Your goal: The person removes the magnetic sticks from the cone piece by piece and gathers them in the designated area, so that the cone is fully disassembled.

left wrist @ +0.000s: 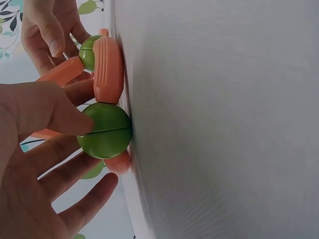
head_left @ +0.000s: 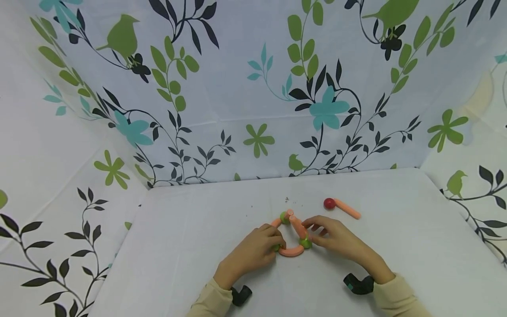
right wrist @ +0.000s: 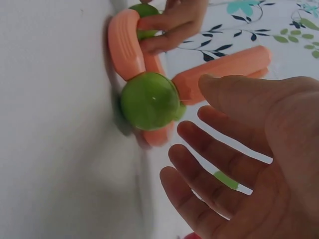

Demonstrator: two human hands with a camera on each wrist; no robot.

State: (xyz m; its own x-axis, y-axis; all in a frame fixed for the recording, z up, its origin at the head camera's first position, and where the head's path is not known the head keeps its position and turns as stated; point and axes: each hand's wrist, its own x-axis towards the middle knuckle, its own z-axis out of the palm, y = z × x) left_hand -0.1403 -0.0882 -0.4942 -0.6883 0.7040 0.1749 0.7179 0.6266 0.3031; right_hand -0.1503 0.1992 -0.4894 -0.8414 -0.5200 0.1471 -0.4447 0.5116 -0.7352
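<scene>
Hands meet at lower centre: left hand pinches a green ball, steadying the rod ring; right hand hovers, fingers spread.

On the white bench, the loose orange plastic rod with a red ball lies right of and behind the ring of orange rods and green balls.

A white tabletop is seen spread across the lower view, covered in plain cloth. It is enclosed on three sides by a printed curtain, patterned with green birds, teal flowers and black leafy vines on white. A horizontal crease is visible across the back panel. Soft, even light is cast throughout, and only faint shadows are thrown.
</scene>
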